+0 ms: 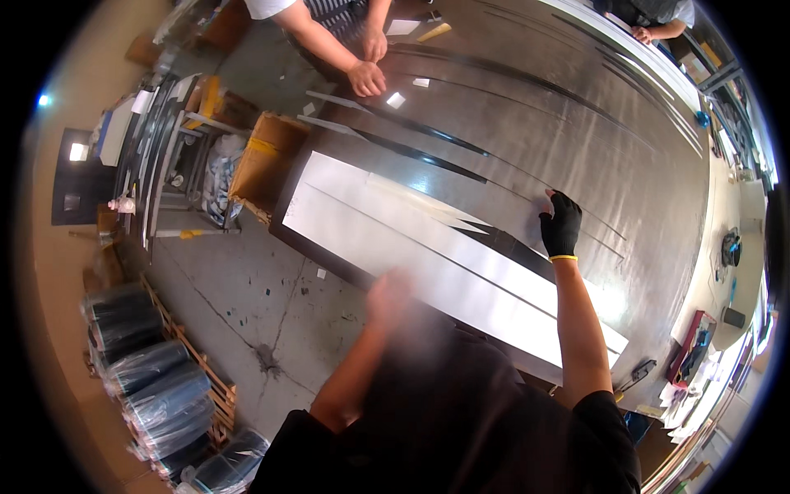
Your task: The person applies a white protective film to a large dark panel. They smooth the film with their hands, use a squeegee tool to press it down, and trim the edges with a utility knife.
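My left hand (pixel 391 298), bare and smeared by motion, is over the near edge of a long white sheet (pixel 370 230); its fingers cannot be made out. The white sheet lies along the table's near edge, with a dark lengthwise line and a few pale pointed strips (pixel 428 202) on it. My right hand (pixel 562 226), in a black fingerless glove with a yellow cuff, is beyond the sheet on the dark table (pixel 642 156). Its fingers are curled together by a thin dark line or strip; what they hold is hidden. Two dark, glossy strips (pixel 428 159) lie farther left.
Across the table are a co-worker's hands (pixel 368 74); another person's hand (pixel 643 34) shows at far right. More dark strips (pixel 568 90) lie at the back. A cardboard box (pixel 267 156) stands left of the table. Wrapped rolls (pixel 160 379) sit on a pallet on the floor.
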`<state>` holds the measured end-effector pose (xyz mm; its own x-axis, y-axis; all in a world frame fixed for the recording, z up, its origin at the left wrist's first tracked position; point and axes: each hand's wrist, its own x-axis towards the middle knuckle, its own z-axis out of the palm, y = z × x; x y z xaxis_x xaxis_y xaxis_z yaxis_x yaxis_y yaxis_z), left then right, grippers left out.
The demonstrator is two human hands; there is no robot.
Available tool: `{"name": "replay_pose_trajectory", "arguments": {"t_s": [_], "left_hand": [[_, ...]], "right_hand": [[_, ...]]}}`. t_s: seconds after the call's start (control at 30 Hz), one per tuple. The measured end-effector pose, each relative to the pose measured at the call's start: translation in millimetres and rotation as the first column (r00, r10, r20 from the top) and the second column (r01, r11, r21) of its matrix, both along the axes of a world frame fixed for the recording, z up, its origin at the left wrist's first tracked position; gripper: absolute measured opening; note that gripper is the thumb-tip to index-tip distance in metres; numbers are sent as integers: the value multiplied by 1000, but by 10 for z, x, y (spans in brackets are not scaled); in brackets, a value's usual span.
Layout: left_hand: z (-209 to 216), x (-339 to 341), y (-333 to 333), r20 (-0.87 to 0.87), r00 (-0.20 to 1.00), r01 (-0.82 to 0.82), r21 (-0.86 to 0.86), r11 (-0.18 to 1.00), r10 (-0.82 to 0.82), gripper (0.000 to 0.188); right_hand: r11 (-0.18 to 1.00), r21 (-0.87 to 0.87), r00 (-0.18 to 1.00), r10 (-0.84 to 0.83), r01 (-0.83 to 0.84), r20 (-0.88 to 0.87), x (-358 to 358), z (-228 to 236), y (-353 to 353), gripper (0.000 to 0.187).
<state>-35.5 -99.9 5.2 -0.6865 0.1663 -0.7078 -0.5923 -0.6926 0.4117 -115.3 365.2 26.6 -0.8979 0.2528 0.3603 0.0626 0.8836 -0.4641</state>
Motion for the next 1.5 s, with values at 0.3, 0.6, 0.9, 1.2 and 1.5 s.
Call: {"name": "replay_pose_trajectory", "arguments": {"t_s": [0.3,0.6,0.9,1.2,1.5], "left_hand": [[-194,45,172,-1,986,161,-228,960,-166,48],[-215,-99,52,-1,955,285,-272,919,-296,49],[-123,-134,83,0,951,293,-319,901,-309,42],[-195,-51,49,-77,936,297,-351,888,-343,50],[-165,-21,113,-68,933,304,-373,876,-353,46]], "right_hand": [[995,-82,998,-53,55,22,1435,331,-753,39],[978,-17,951,-200,210,237,2912,145,-573,19],[952,303,858,-190,42,478,3053,303,248,13],[883,411,827,-46,-229,560,3070,162,643,4],[946,227,809,57,-231,585,3004,197,701,15]]}}
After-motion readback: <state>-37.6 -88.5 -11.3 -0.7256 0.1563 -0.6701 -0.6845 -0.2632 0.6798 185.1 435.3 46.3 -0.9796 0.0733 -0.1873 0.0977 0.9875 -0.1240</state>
